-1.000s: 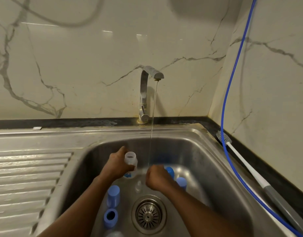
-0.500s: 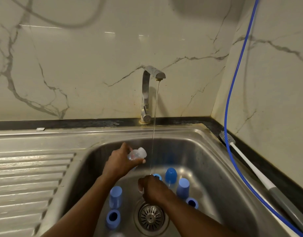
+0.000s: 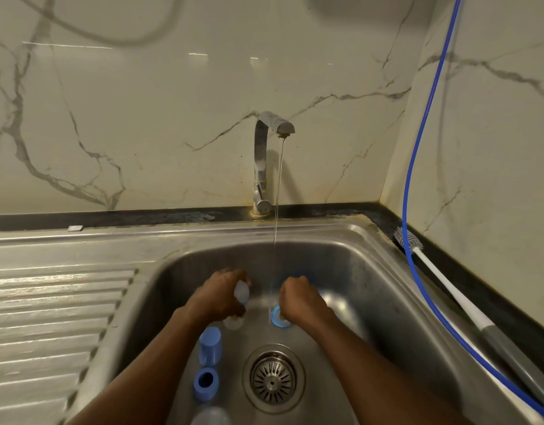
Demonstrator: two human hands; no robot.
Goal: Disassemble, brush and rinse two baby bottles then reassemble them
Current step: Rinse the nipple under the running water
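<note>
Rinsing seemed in hand: left of the water stream point(image 3: 276, 216), fingers of the left hand point(image 3: 218, 299) clasped the clear bottle point(image 3: 241, 293); right of it, fingers of the right hand point(image 3: 301, 302) seemed to pinch a blue collar point(image 3: 278, 319); next, either needed moving under the flow.

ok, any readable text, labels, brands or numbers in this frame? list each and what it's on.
None readable.
Clear bottle in the left hand: motion-blurred, any markings unreadable.
Blue cap, tap, sink: no text visible.
White tag on the counter edge: too small to tell.
</note>
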